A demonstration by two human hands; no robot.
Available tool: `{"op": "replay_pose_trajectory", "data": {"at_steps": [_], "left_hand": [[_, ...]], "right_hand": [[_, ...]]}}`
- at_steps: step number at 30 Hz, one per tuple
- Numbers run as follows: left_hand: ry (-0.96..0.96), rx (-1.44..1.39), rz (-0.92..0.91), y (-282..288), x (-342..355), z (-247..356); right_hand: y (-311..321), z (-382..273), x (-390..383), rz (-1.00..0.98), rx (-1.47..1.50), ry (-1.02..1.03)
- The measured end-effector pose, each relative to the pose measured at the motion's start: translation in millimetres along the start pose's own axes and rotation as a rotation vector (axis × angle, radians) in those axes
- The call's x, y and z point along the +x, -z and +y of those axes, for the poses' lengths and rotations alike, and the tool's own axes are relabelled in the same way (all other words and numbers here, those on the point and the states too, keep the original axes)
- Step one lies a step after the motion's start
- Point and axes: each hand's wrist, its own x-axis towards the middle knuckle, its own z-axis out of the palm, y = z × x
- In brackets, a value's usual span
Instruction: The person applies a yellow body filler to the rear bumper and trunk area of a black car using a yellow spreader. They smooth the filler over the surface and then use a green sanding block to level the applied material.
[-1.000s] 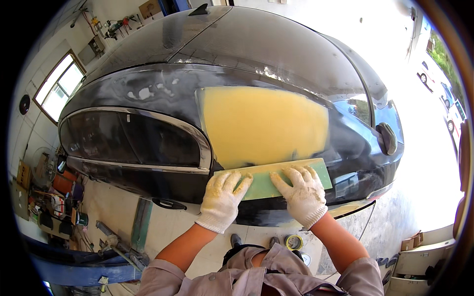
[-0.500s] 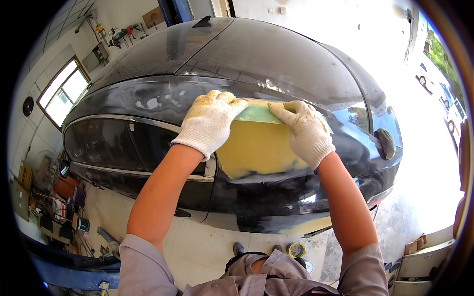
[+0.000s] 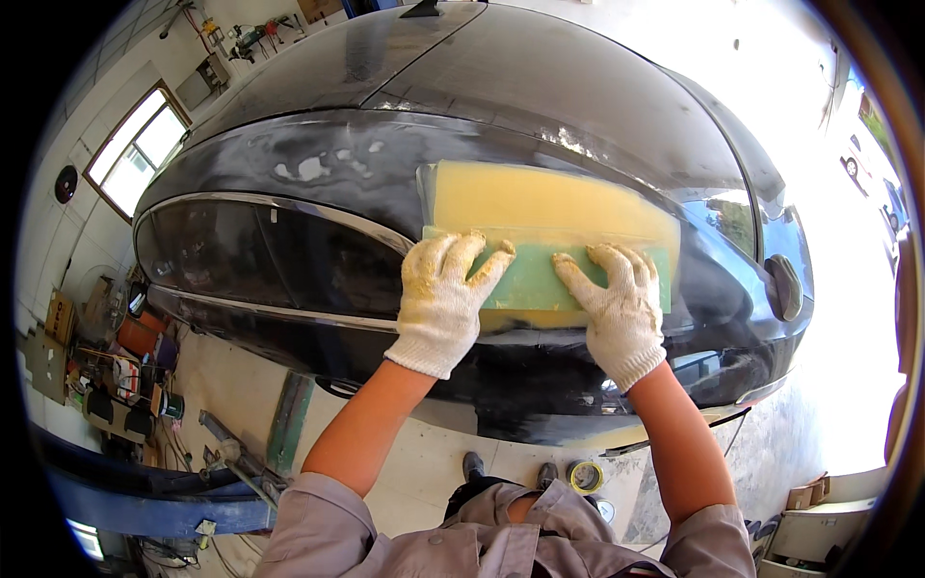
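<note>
A wide, flat green putty spreader (image 3: 530, 277) lies against the side of a dark car (image 3: 289, 250). My left hand (image 3: 441, 303), in a white knit glove with yellow smears, grips its left end. My right hand (image 3: 621, 308), gloved the same way, holds its right end, with fingertips over the green sheet and the thumb toward the middle. A smooth patch of yellow putty (image 3: 554, 197) spreads over the rear panel above the spreader, and a thin strip shows below it. Fingers behind the sheet are hidden.
Dull sanded patches (image 3: 308, 170) mark the bodywork to the left. Below the car, a round yellow-rimmed tin (image 3: 584, 476) stands by my feet. A blue metal frame (image 3: 164, 515) and a clutter of boxes and tools are at lower left. A white cabinet (image 3: 819, 535) stands at lower right.
Both hands have drawn the spreader down toward me, from the putty's upper edge to its lower part. More yellow putty shows above it. The view has shifted slightly.
</note>
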Motion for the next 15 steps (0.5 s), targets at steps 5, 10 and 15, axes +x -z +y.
{"op": "replay_pose_trajectory", "data": {"at_steps": [5,10,15], "left_hand": [[0.032,-0.013,0.074,-39.3,-72.4,30.4],[0.121,-0.088,-0.036,-40.2,-112.0,65.8],[0.091,-0.210,-0.222,21.7,-56.6,62.1]], "right_hand": [[-22.1,-4.3,-53.9,0.061,-0.005,0.069],[-19.2,-7.2,-92.5,-0.055,-0.035,0.103],[37.3,-10.8,-65.3,-0.237,0.016,0.039]]}}
